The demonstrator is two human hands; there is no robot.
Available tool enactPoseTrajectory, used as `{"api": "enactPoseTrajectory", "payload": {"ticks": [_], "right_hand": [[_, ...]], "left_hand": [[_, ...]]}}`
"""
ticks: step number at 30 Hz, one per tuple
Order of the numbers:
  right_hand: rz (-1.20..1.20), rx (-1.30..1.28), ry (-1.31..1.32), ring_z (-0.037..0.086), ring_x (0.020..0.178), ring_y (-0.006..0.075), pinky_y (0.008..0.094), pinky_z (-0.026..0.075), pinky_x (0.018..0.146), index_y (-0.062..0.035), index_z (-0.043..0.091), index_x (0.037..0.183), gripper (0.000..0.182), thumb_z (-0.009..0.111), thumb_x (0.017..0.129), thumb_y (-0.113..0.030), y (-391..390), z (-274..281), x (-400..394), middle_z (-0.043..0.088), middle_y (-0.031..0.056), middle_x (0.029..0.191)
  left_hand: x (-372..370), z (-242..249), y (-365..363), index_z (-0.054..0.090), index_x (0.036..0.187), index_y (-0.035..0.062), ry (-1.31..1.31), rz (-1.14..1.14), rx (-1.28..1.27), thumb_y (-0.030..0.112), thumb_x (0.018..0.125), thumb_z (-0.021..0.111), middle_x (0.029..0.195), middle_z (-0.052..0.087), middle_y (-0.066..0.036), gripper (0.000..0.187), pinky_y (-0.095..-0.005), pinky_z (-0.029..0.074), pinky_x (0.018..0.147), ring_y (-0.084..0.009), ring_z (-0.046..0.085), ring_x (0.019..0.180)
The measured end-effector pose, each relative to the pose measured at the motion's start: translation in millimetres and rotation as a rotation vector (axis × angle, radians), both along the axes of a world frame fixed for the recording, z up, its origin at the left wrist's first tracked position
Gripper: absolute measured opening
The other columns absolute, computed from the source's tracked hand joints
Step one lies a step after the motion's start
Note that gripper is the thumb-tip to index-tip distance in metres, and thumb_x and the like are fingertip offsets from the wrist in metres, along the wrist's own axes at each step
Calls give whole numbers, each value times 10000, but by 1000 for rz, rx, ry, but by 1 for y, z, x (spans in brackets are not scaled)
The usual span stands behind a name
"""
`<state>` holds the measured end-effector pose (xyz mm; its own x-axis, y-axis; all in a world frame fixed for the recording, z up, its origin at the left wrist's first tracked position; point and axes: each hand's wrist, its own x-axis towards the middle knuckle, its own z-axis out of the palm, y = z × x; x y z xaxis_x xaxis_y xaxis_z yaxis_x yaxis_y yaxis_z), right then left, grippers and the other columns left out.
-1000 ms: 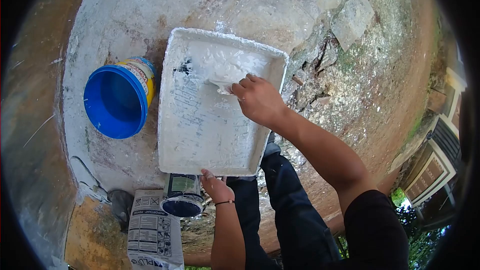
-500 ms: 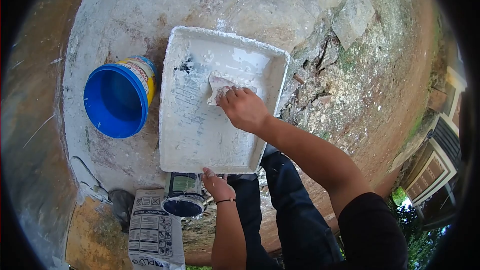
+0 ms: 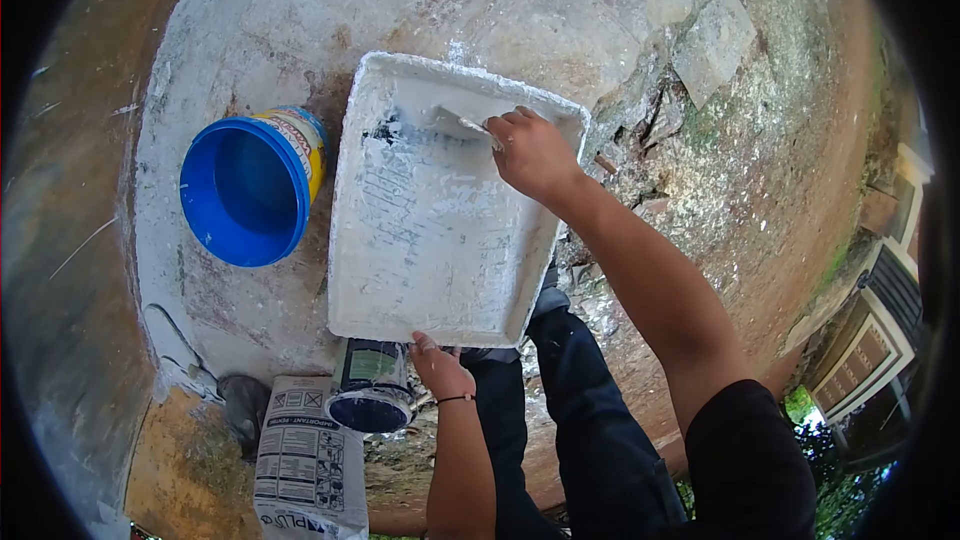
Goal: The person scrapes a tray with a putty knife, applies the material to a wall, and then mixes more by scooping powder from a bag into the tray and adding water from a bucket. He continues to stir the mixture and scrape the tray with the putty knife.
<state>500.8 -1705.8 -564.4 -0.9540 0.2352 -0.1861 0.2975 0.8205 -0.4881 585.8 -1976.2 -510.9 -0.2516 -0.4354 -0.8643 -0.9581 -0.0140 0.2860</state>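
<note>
A white, plaster-smeared rectangular tray [image 3: 420, 290] lies in front of me with wet white paste thinly spread over its inside. My right hand [image 3: 537, 155] is closed around a flat scraper [image 3: 468, 124] over the upper right part of the tray. The scraper is tilted, its thin edge toward me and its far end at the tray floor. At the near rim, my left hand [image 3: 441, 370] grips the tray, thumb on the edge and the other fingers mostly hidden beneath. Dark spots [image 3: 385, 128] show through near the tray's upper left.
Left of the tray a blue bucket [image 3: 245, 195] lies tipped with its mouth toward me. A dark tub [image 3: 370, 395] and a printed paper sack [image 3: 312, 460] are by the near edge. Broken concrete and a loose slab [image 3: 715, 45] lie to the right.
My right hand has moved up and right across the tray, turning the scraper from flat to edge-on. My left hand keeps its hold on the rim.
</note>
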Motion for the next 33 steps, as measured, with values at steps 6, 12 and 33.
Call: {"api": "enactPoseTrajectory", "payload": {"ticks": [6, 12, 33], "right_hand": [[100, 68, -18, 562, 849, 281, 370, 460, 761, -17, 587, 902, 201, 477, 740, -66, -16, -15, -12, 591, 135, 848], [244, 9, -59, 565, 838, 271, 360, 461, 764, -14, 584, 886, 190, 481, 743, -85, -44, -6, 9, 582, 139, 841], [201, 1, 24, 554, 837, 268, 353, 443, 770, -33, 585, 870, 181, 487, 723, -71, -40, 21, 15, 574, 116, 823]], "left_hand": [[0, 1, 0, 299, 1260, 35, 42, 8, 63, 399, 926, 343, 1276, 366, -125, 497, -416, 381, 913, -244, 395, 1144], [-1, 4, 2, 299, 1256, 45, 12, 0, 12, 392, 927, 345, 1280, 361, -120, 481, -433, 362, 924, -245, 383, 1155], [-5, 10, 3, 198, 1327, 37, 8, 39, 73, 362, 926, 366, 1371, 267, -133, 543, -453, 331, 943, -266, 283, 1262]]}}
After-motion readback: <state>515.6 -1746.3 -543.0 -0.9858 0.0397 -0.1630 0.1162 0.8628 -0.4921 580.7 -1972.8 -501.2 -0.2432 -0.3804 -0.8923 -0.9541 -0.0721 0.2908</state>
